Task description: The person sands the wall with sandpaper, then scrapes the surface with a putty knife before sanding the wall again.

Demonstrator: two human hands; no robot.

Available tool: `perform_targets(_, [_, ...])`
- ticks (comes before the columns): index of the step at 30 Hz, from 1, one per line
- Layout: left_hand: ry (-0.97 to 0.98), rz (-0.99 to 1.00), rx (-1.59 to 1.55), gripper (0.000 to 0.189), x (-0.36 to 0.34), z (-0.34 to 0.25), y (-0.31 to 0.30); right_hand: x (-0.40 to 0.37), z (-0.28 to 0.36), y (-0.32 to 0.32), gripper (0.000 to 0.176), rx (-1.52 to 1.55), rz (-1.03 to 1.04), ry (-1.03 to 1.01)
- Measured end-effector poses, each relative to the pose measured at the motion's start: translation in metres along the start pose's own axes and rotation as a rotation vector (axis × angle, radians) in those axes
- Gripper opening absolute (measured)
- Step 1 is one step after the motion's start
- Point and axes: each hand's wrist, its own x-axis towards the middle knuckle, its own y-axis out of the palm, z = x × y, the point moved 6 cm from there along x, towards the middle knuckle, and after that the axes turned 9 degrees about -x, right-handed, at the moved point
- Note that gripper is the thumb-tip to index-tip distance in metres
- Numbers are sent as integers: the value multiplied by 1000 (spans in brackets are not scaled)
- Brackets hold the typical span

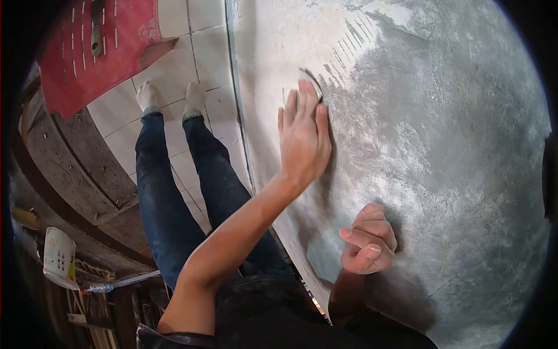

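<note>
My left hand (305, 136) lies palm down on a grey-and-white plastered surface (442, 163), fingers stretched forward. Under its fingertips sits a small, thin piece of sandpaper (312, 81), its pale curved edge showing past the fingers and the rest covered by the hand. Short dark comb-like streaks mark the plaster just beyond it. Closer to my body, my right hand (370, 239) is raised over the lower part of the surface, fingers curled in and thumb bent. Nothing shows between those fingers.
A red slotted plastic chair (67, 75) at the upper left bears a putty knife (96, 32). My feet stand on white floor tiles (116, 113). At the lower left are a white bucket (59, 256), a plastic bottle (100, 288) and wooden pieces (90, 321).
</note>
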Motion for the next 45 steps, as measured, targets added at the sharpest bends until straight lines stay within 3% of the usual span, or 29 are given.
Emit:
perform_targets(1, [-39,118,39,62,-11,-3,1,0,-1,0,41,2,-4,-6])
perform_targets(5, [-116,200,-126,79,-26,-12,11,2,0,3,39,21,-4,-23])
perform_targets(9, [-240,155,-236,85,0,-7,7,2,-2,2,39,38,-3,-38])
perform_targets(13, [-238,179,-151,89,12,-8,-1,2,-1,3,38,34,-19,-60])
perform_targets(17, [-212,265,-47,90,-18,-21,1,5,-1,3,37,13,18,-63])
perform_targets(23, [-232,149,-42,91,23,-12,-4,5,-2,3,39,13,34,-57])
perform_targets(29, [-158,199,66,92,-5,-20,-2,8,-1,4,41,3,54,-47])
perform_targets(34, [-192,149,44,93,28,-13,-7,6,-2,3,41,-3,53,-39])
perform_targets(39, [-123,192,-8,95,1,-28,-8,6,0,4,40,-8,43,-43])
perform_targets(45, [-175,178,35,98,27,-22,-8,4,-1,3,40,-3,48,-45])
